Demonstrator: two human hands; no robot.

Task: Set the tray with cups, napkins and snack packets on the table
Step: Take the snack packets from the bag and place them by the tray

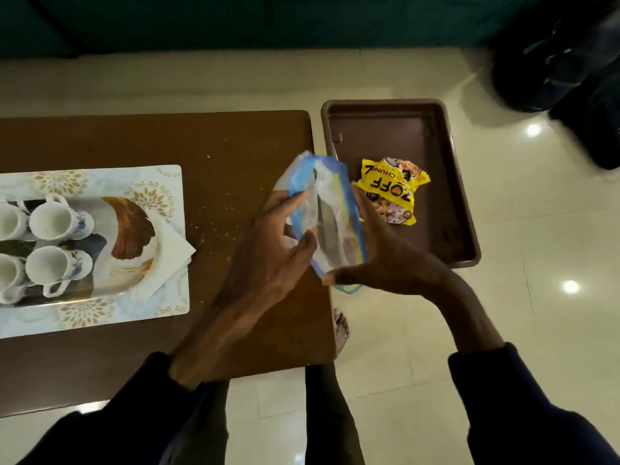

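A blue-and-clear snack packet (pixel 330 209) is held over the table's right edge between my left hand (pixel 278 243) and my right hand (pixel 385 256), both gripping it. A yellow snack packet (pixel 391 189) lies in the brown tray (pixel 449 182) on the floor to the right of the table. On the wooden table (pixel 235 146), at the left, a patterned serving tray (pixel 100 236) carries several white cups (pixel 55 243) with blue flowers and folded white napkins (pixel 171 253).
A floral placemat (pixel 161 310) lies under the serving tray. Crumbs dot the tabletop near the middle. My bare foot (pixel 340 330) stands beside the table's right corner. A dark bag (pixel 563 62) sits on the tiled floor at the top right. A green sofa edge runs along the top.
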